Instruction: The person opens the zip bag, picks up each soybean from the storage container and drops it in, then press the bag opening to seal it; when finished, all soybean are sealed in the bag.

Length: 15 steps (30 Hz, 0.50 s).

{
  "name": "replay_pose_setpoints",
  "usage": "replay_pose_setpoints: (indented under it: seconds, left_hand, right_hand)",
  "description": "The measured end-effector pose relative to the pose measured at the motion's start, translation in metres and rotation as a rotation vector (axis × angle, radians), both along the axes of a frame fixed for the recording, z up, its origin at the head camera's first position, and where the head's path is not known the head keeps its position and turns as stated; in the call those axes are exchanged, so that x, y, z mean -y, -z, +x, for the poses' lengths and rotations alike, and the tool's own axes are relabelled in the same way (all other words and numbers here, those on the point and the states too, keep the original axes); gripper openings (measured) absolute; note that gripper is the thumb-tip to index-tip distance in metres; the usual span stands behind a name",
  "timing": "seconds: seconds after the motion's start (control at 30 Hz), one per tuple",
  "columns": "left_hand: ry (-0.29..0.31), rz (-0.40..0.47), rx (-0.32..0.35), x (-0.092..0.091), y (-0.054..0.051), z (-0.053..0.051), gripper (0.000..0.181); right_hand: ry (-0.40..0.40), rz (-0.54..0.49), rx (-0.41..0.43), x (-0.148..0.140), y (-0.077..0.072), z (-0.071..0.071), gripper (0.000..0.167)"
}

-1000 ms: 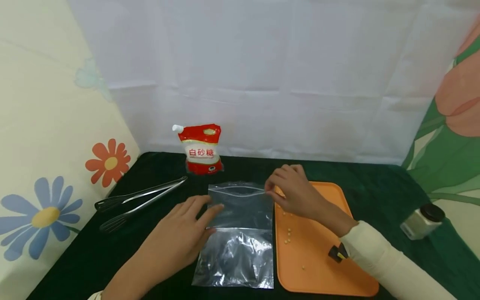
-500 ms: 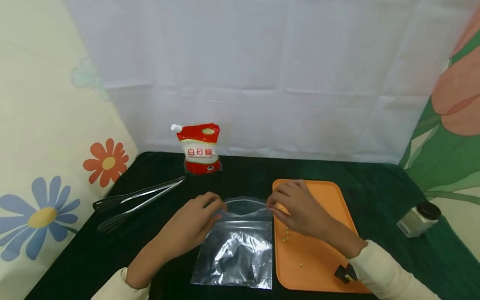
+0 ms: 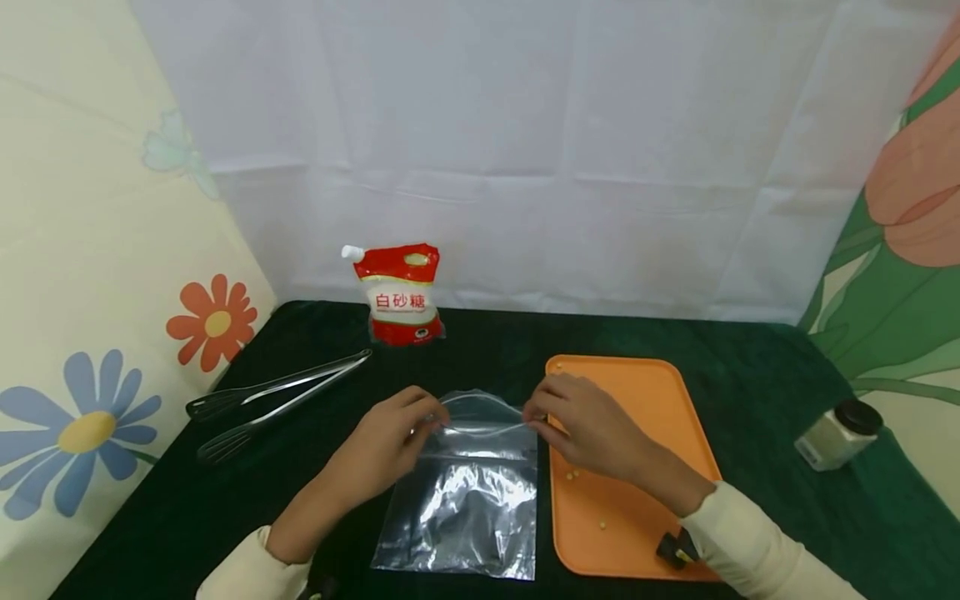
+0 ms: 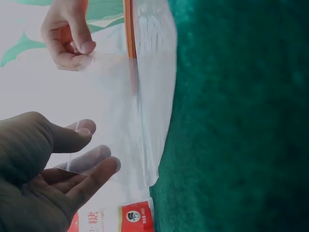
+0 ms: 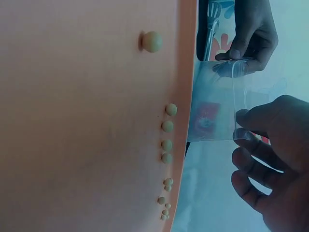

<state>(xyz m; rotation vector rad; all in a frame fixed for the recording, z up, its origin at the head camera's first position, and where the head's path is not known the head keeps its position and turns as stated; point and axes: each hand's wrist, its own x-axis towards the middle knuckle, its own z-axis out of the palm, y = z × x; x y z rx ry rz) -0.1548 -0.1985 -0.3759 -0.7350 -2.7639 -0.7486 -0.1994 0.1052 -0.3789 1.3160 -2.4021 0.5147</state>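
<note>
A clear zip-lock bag (image 3: 472,508) lies on the dark green cloth, its mouth edge lifted and parted into a loop. My left hand (image 3: 390,437) pinches the left end of that mouth. At the opposite end, my right hand (image 3: 588,425) pinches the bag's edge between thumb and forefinger, over the orange tray. In the left wrist view the clear film of the bag (image 4: 113,111) stretches between both hands. From the right wrist, its film (image 5: 212,106) stands beside the tray's rim. No contents show in the bag.
The orange tray (image 3: 637,533) sits right of the bag, with several small round yellowish beads (image 5: 167,126) along its left side. Metal tongs (image 3: 281,400) lie at left. A red-and-white sugar pouch (image 3: 405,300) stands behind. A black-lidded jar (image 3: 836,437) lies tilted at far right.
My left hand has come to the bag's upper left corner and taken hold of it. The mouth edge has been lifted and drawn toward me, and its opening looks wider and rounder.
</note>
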Motion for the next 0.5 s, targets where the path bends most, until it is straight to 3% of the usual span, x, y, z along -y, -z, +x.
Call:
replay_pose_setpoints:
  seconds: [0.3, 0.4, 0.5]
  left_hand:
    - [0.006, 0.086, 0.116, 0.008, 0.008, -0.010, 0.019]
    - [0.002, 0.088, 0.134, 0.009, 0.009, -0.011, 0.018]
    - [0.013, 0.085, 0.120, 0.009, 0.007, -0.012, 0.016]
  right_hand:
    - [0.037, 0.104, 0.152, -0.005, 0.000, -0.004, 0.034]
    - [0.068, 0.070, 0.185, -0.014, -0.006, -0.007, 0.035]
    - [0.127, -0.027, 0.190, -0.032, -0.017, -0.013, 0.025]
